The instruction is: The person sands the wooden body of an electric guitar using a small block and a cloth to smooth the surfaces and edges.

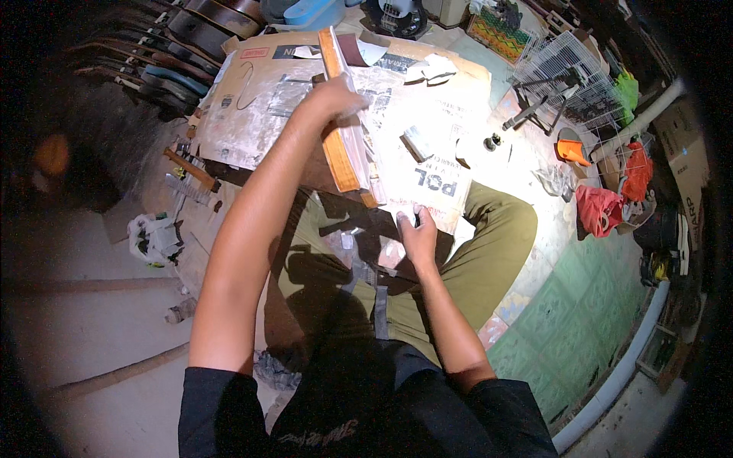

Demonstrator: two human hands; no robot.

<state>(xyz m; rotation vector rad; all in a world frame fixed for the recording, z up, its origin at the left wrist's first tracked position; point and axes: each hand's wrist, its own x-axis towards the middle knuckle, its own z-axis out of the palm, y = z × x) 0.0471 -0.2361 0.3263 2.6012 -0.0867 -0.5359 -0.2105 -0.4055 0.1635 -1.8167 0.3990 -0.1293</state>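
Note:
A long, narrow wooden piece (341,156) with an orange-brown side and a pale, dusty face stands tilted over the near part of a cardboard sheet (263,107). My left hand (336,99), slightly blurred, is closed over its upper half, and the fingers reach across to the pale side. Near the sheet's front edge, close to my lap, is my right hand (418,235). Its thumb and forefinger are apart, and it does not touch the wooden piece. Farther right on the cardboard lies a small grey block (417,143) with a brown side.
Crumpled white paper (431,69) lies on the cardboard's far part. Several guitars (164,57) lean at the upper left. A hammer (191,169) lies left of the sheet. At right are a wire cage (569,80), a small black tripod (542,103) and a red bag (598,210).

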